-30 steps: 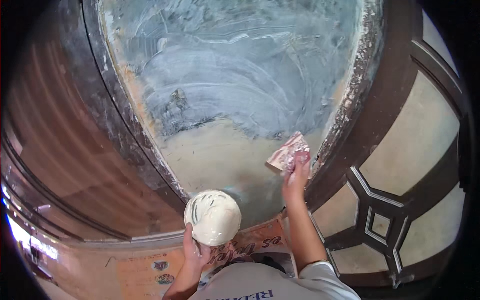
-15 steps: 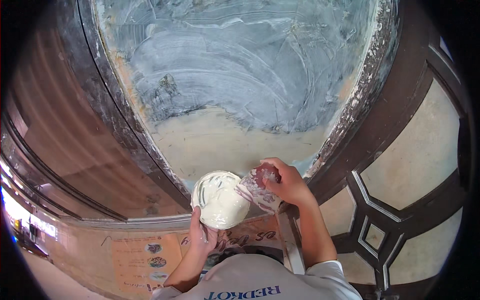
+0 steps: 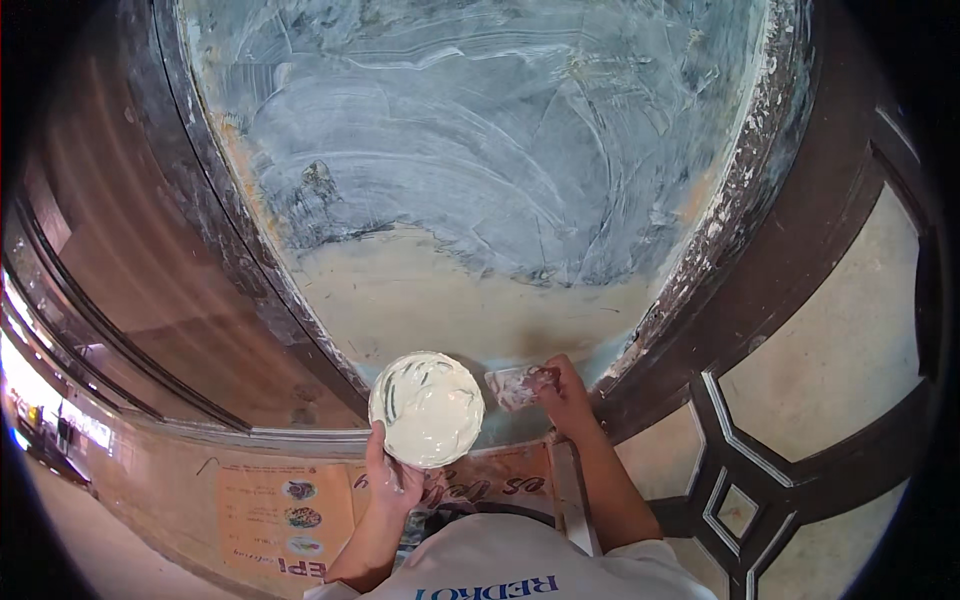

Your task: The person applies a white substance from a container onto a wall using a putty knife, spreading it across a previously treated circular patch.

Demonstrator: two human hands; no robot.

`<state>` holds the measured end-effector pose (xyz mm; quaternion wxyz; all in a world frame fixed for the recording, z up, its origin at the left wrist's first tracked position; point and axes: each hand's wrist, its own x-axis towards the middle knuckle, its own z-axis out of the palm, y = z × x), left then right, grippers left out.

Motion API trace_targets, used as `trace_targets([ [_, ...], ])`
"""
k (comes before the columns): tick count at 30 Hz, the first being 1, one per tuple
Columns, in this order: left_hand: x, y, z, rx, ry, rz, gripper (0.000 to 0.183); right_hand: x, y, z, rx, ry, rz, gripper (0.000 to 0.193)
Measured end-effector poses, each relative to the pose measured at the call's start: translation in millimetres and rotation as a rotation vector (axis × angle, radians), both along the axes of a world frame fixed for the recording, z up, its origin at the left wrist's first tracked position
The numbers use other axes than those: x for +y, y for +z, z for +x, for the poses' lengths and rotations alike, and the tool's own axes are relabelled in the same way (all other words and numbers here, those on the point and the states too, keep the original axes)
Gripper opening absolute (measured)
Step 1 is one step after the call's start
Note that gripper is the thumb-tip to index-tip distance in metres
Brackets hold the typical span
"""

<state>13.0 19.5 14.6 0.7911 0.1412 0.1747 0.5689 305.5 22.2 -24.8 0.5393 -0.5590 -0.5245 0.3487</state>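
Wall panel (image 3: 480,180) fills the upper view: tall, arch-like in the fisheye, smeared w/ grey-blue filler in sweeping strokes, bare beige patch at its lower part; rough, crusted edges. Dark wooden frame (image 3: 800,280) curves round it at 3 o'clock, w/ geometric white-edged mouldings lower right. Brown glossy surface (image 3: 130,280) at 9 o'clock. Printed paper sheet (image 3: 290,510) w/ small pics lies on the floor at 7 o'clock; more printed paper under the hands.

Round bowl (image 3: 427,408) at 6 o'clock, just below centre, full of thick cream-white putty, ridged & wet-looking. Left hand (image 3: 392,478) grasps it from below, fingers wrapped on the underside, thumb at the rim.

Right hand (image 3: 565,390) just right of the bowl, fingers clenched on a flat putty knife (image 3: 518,385); blade smeared white/pink, pointing toward 9 o'clock, its tip just beside the bowl rim – can't tell if touching. Blade sits low against the panel's beige area. Forearms enter from 6 o'clock; white shirt at the bottom edge
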Motion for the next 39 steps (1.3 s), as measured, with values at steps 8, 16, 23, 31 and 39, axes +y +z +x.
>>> trace_targets([
  [8, -11.6, -2.6, 16.6, 0.057, 0.067, -0.048, 0.050, 38.1, 36.4, 23.1, 0.324, -0.362, 0.314, 0.028],
  [16, -18.9, -8.9, 22.0, 0.154, 0.100, -0.100, 0.053, 55.9, 42.7, 37.8, 0.071, -0.580, 0.300, 0.034],
  [23, -13.4, -4.0, 21.4, 0.147, 0.059, -0.032, 0.055, 49.1, 23.4, 43.9, 0.275, -0.559, 0.424, 0.033],
  [31, -2.4, 1.2, 11.8, 0.188, -0.007, -0.090, 0.056, 70.5, 50.0, 24.6, -0.215, -0.716, 0.400, 0.035],
  [39, 2.2, -0.1, -10.2, 0.185, -0.039, -0.058, 0.054, 57.7, 37.7, 8.0, 0.251, -0.535, 0.458, 0.041],
])
